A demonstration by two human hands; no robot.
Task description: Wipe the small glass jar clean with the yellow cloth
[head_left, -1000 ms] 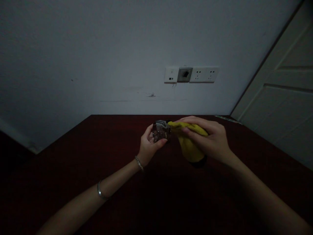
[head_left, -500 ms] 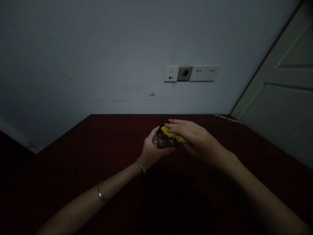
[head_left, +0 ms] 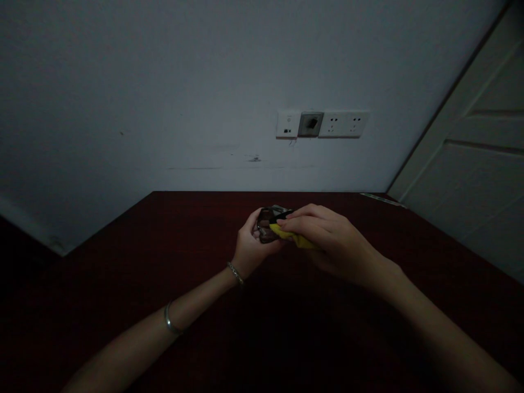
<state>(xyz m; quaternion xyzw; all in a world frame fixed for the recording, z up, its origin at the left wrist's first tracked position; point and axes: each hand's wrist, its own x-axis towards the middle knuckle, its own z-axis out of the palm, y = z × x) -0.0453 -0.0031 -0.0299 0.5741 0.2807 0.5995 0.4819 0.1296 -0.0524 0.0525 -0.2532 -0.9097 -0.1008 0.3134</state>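
Note:
My left hand is closed around a small, dark, see-through glassy object; its exact kind is hard to make out in the dim light. A yellow cloth with a black part is gripped under the fingers of my right hand. The cloth presses against the right side of the glassy object and covers part of it. Both hands are above the far middle of the dark red table.
Behind the table rises a pale wall with a row of sockets. A panelled door stands at the right. Near the back right corner of the table lies a thin pale strip.
My right hand and the cloth have shifted slightly down across the glassy object. In my left hand, the object has turned a little, showing its upper edge.

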